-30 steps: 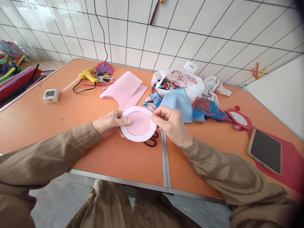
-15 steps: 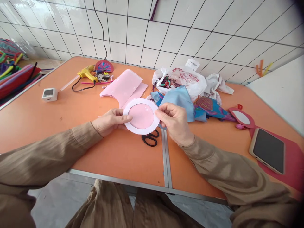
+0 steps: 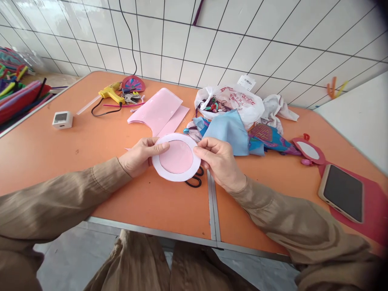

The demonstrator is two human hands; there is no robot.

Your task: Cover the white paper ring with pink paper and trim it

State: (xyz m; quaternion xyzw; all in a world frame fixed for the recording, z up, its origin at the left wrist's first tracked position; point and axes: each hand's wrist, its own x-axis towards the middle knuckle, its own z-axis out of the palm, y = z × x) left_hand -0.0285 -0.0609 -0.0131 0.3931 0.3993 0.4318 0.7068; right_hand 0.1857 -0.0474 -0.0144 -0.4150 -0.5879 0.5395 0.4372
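Note:
Between my two hands is a white paper ring [image 3: 165, 172] with a pink disc [image 3: 176, 157] showing in its middle. My left hand [image 3: 141, 155] pinches its left side, thumb on top. The right edge sits between the thumb and fingers of my right hand [image 3: 221, 163]. Black scissors [image 3: 194, 182] lie on the table below, their blades hidden under the ring. Just beyond the ring is a folded pink sheet [image 3: 160, 109] with a curved cut in its edge.
Farther back on the orange table [image 3: 151, 214] lie a yellow glue gun [image 3: 112, 93] and a white plastic bag [image 3: 242, 101] of trinkets. Blue cloth [image 3: 228, 131] spreads before the bag. At left stands a small white box [image 3: 62, 120]; at right lies a phone [image 3: 343, 193] on red material.
Both hands have brought the ring slightly down and to the left, tilting it a little. It now covers more of the scissors.

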